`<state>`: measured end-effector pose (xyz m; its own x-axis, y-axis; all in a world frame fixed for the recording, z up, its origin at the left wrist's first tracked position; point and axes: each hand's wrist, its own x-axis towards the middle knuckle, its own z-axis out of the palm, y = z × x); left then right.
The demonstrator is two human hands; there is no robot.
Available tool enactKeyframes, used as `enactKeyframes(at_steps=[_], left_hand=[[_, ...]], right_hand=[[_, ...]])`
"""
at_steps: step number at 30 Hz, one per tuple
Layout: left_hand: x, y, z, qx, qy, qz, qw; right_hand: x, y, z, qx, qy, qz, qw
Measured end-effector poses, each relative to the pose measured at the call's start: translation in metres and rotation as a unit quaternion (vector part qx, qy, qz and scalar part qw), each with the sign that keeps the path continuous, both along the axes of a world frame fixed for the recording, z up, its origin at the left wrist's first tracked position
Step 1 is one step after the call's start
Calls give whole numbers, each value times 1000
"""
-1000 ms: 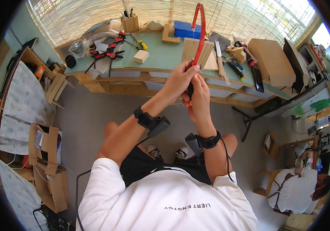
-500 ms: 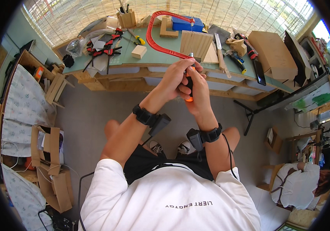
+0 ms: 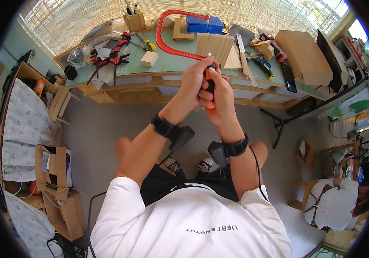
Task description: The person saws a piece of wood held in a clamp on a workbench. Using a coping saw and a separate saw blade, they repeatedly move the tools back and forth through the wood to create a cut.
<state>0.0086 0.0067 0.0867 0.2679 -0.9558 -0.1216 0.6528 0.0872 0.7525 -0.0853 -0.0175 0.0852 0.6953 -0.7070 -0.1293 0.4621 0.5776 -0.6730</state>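
Observation:
Both hands are wrapped round the black and orange handle of a red-framed coping saw (image 3: pixel 161 34) over the near edge of the workbench. My left hand (image 3: pixel 192 81) closes on the handle from the left, its thumb near the frame. My right hand (image 3: pixel 221 92) grips it from the right, fingers overlapping the left ones. The bowed frame arches out to the left. Its thin blade runs away from me over an upright wooden board (image 3: pixel 221 47); how deep it sits in the wood I cannot tell.
On the green-topped bench (image 3: pixel 176 62), red and black clamps (image 3: pixel 114 58) and a wood block (image 3: pixel 149 59) lie left. A blue box (image 3: pixel 204 26) stands behind the board. A handsaw (image 3: pixel 242 56), pliers (image 3: pixel 264 68) and a cardboard box (image 3: pixel 303 58) are right. Another person (image 3: pixel 333 202) sits far right.
The saw and both hands have shifted slightly away from me relative to the board. The whole view has swung a little, so the bench appears farther left. Both hands keep their grip.

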Motion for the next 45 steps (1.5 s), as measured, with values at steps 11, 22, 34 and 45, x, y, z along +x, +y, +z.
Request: enactKeyframes(at_steps=[11,22,34,45], left_hand=[[-20,24,1,7,5,31,999],[-13,17,-3,28,-27,29,999],[-3,6,-6,28,-11,75,997],[-5,8,8,54,-80,80,992]], right_hand=[[-25,28,5,34,35,-1,999],[-20,28,7,21,35,0,999],[-11,24,10,20,45,-1,999],[-3,4,6,13,32,-3,999]])
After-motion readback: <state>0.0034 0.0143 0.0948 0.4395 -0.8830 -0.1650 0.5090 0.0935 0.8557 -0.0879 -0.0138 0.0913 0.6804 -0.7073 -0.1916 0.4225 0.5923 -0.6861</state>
